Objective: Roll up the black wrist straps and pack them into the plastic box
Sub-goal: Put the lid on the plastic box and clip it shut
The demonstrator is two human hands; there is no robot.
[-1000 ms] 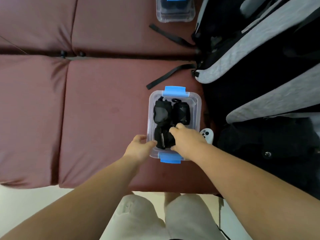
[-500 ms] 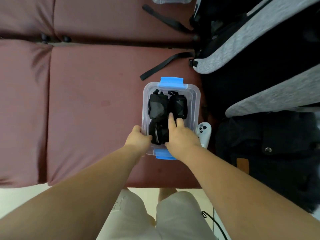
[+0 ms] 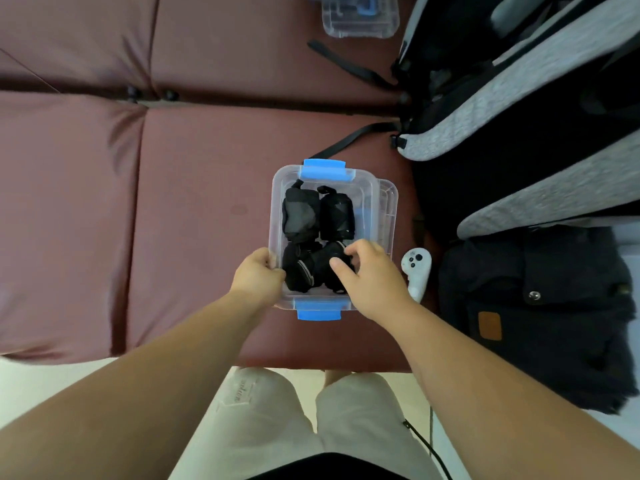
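Observation:
A clear plastic box point(image 3: 277, 202) with blue latches sits on the maroon cushion. Inside lie several rolled black wrist straps: two at the far end point(image 3: 299, 216) point(image 3: 336, 216) and two at the near end point(image 3: 298, 268) point(image 3: 329, 252). My left hand point(image 3: 258, 275) grips the box's near left rim, fingers curled over the wall. My right hand point(image 3: 370, 278) reaches into the near right corner, thumb and fingers curled round the near right roll.
A clear lid point(image 3: 388, 209) lies against the box's right side. A white controller point(image 3: 416, 268) lies just right of it. A grey and black backpack point(image 3: 519, 98) and a dark bag point(image 3: 536, 306) fill the right. Another clear box point(image 3: 360, 19) sits far back.
My right hand drew back from the far right roll, where its fingers lay straight, and now curls on the near right roll. My left hand stays on the box rim.

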